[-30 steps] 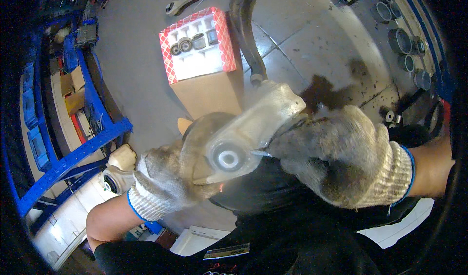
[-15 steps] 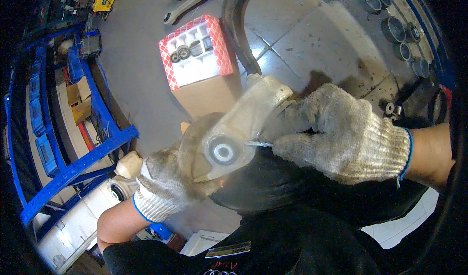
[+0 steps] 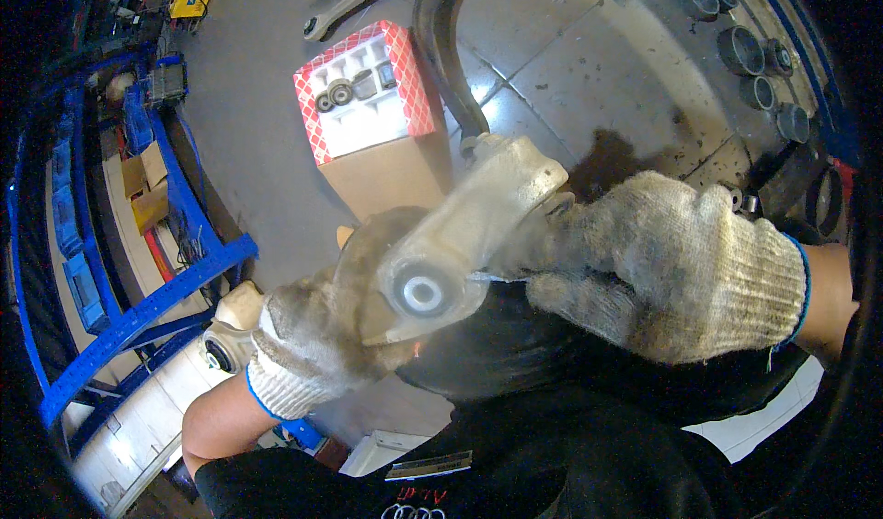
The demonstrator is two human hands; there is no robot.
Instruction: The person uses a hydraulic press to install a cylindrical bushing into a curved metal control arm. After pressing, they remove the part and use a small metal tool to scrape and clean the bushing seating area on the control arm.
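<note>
A pale metal suspension control arm (image 3: 483,211) is held slantwise above my lap, its far end toward the upper right. In its near end sits a round rubber bushing (image 3: 422,292) with a bright metal centre. My left hand (image 3: 308,335), in a soiled knit glove, is closed round the left side of that end. Beside the bushing, the gloved right hand (image 3: 676,266) has its fingers bent in a pinch on a thin silvery strip (image 3: 501,277). Blur hides the exact shape of the strip and of those fingertips.
A red-and-white box (image 3: 363,91) with bushings in white foam stands on brown cardboard ahead. Behind it a dark curved arm (image 3: 441,50) lies on the tiled floor. Blue shelving (image 3: 152,303) lines the left; several metal rings (image 3: 740,51) lie at the far right.
My right hand has shifted right and slightly down, still pinching the strip. The control arm's far end has swung a little to the right, while my left hand keeps its hold.
</note>
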